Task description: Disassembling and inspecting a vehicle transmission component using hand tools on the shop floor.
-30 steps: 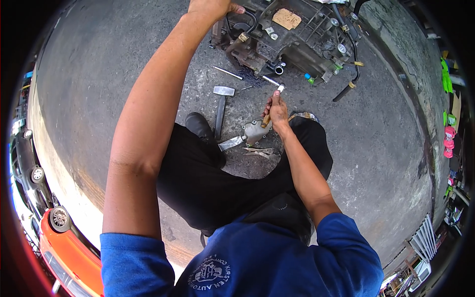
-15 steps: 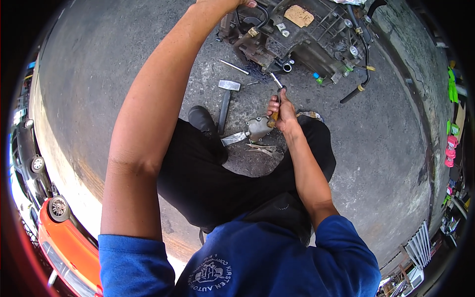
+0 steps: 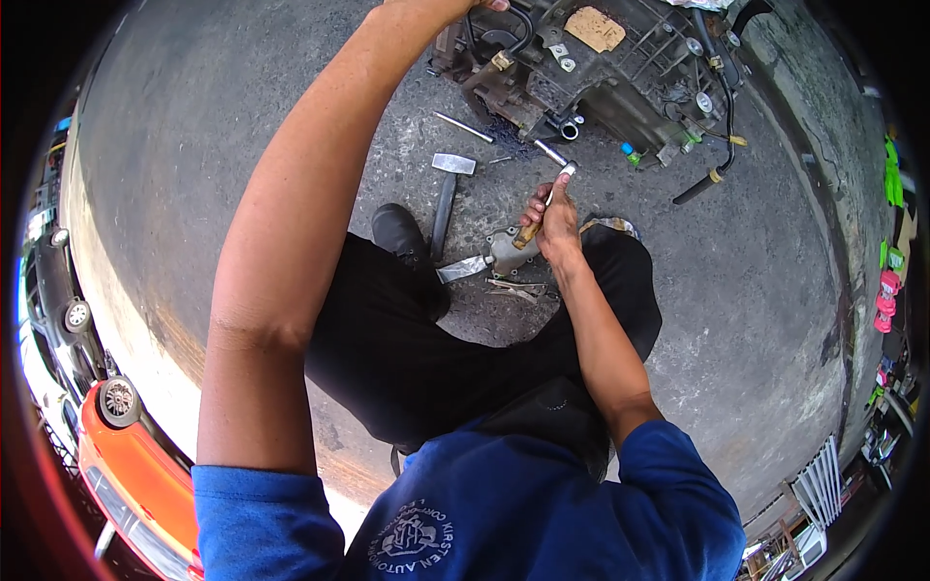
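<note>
My right hand (image 3: 557,228) is closed around a ratchet wrench (image 3: 525,235) with a yellow-brown handle end. From its head a silver extension (image 3: 551,152) points toward the lower edge of a greasy gearbox (image 3: 630,97); whether it touches is unclear. My left hand (image 3: 441,8) reaches to the gearbox's far left, beside a bent black hose (image 3: 523,34). The top edge of the picture cuts off most of its fingers. Below the ratchet lies a grey metal cover (image 3: 509,257), with locking pliers (image 3: 518,289) close by.
A hammer (image 3: 449,189) and a thin metal rod (image 3: 463,127) lie on the concrete floor left of the ratchet. Near my boot (image 3: 397,230) is a flat silver strip (image 3: 463,268). A loose hose (image 3: 697,186) hangs off the gearbox's right. An orange car (image 3: 140,474) stands far left.
The ratchet has swung so its head sits farther right and the handle slants more. More of the extension shows. My left hand stays by the hose.
</note>
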The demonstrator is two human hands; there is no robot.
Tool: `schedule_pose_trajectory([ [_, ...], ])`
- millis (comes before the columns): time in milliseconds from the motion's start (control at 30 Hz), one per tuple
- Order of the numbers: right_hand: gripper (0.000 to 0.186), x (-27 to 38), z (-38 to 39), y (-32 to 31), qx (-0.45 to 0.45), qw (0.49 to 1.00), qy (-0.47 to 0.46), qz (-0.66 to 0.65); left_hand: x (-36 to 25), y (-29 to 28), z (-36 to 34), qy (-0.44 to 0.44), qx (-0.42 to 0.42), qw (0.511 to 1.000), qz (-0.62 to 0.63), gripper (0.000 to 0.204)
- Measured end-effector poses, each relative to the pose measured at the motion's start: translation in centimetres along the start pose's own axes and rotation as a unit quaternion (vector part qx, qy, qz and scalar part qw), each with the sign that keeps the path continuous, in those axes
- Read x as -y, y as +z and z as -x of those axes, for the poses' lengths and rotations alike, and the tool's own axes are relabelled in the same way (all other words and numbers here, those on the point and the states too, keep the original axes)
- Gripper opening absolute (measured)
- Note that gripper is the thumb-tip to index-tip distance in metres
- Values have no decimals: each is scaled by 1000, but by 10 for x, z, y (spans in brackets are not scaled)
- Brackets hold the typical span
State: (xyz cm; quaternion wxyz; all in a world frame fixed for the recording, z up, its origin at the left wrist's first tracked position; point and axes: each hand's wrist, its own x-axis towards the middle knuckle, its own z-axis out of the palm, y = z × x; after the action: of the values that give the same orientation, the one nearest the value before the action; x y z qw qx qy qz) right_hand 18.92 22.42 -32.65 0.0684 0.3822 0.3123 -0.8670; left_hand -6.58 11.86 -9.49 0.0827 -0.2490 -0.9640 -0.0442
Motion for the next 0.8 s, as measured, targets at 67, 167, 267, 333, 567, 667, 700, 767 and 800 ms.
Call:
schedule_pose_trajectory([
  [67, 54, 1, 1, 3, -19, 1000, 8, -4, -1, 1, 1, 2, 1, 1000, -10, 79],
  [167, 53, 1, 5, 8, -42, 999, 21, -9, 0, -4, 1, -4, 10, 1000, -11, 79],
  [267, 52, 13, 1, 4, -32, 999, 33, -18, -3, -6, -3, 4, 16, 999, -34, 79],
  [333, 52, 16, 5, 2, -20, 997, 60, -34, -4, -3, 2, -14, 21, 999, -28, 80],
  [567, 54, -1, 4, 2, -70, 995, -38, 52, -11, -7, 1, -23, 21, 999, -42, 84],
  [667, 56, 3, 1, -1, -54, 998, -17, 5, -6, -4, 1, -8, 21, 999, -42, 81],
  [700, 57, 8, -2, -6, -22, 1000, 3, -22, -8, -1, -2, 5, 12, 999, -32, 78],
  [767, 57, 9, 1, -10, -27, 999, -7, -39, -12, -1, -3, -5, 33, 999, -42, 79],
  [800, 58, 9, 3, -10, -52, 998, -29, -14, -10, -2, -2, -18, 36, 998, -48, 82],
])
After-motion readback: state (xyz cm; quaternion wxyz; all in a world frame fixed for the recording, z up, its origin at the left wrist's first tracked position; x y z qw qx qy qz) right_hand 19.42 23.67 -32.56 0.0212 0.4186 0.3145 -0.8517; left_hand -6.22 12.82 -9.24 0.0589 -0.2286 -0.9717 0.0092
